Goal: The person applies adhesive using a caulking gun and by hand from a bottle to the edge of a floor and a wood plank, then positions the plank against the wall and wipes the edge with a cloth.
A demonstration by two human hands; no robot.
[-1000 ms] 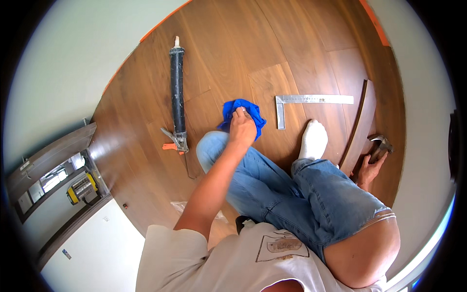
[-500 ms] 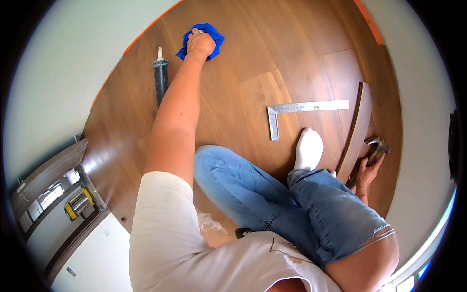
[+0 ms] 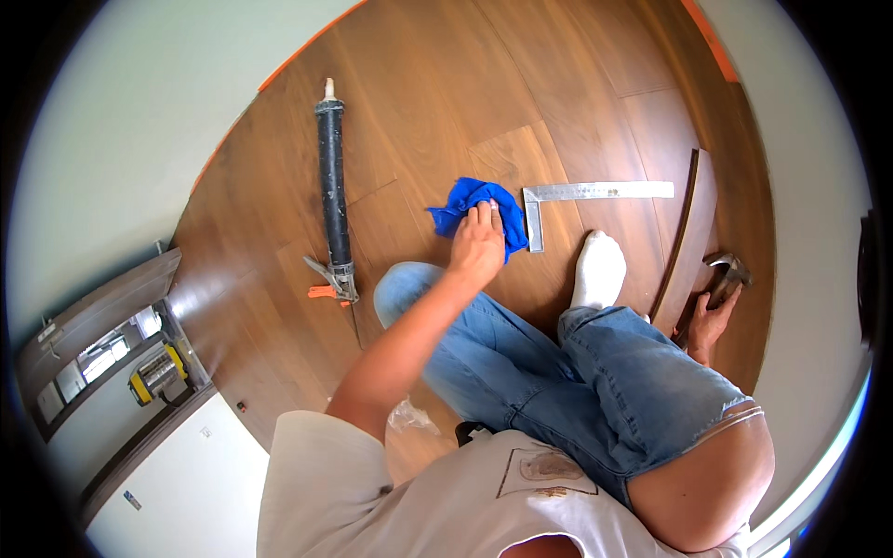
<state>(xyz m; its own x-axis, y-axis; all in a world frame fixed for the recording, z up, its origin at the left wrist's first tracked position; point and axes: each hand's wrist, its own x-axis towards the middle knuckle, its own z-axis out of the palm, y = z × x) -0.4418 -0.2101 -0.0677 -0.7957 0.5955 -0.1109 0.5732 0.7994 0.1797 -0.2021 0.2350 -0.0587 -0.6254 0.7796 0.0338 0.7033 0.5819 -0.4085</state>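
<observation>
My left hand is closed on a crumpled blue cloth and presses it against the wooden floor, just left of a metal try square. Out to the right, my right hand is curled around the handle of a claw hammer lying on the floor. Part of that handle is hidden by the fingers. Beside the hammer lies a narrow brown plank offcut. A long black caulking gun with an orange part at its handle end rests left of the cloth.
Brown floorboards run up to pale walls with orange strips at their foot. My bent, jeans-clad legs and white-socked foot take up the near middle. A yellow-and-black work lamp stands far left. Clear plastic wrapping lies beside my body.
My left hand has drawn the blue cloth from the far left back toward me and rightward, close to the try square. The whole caulking gun now shows. My right hand stays by the hammer.
</observation>
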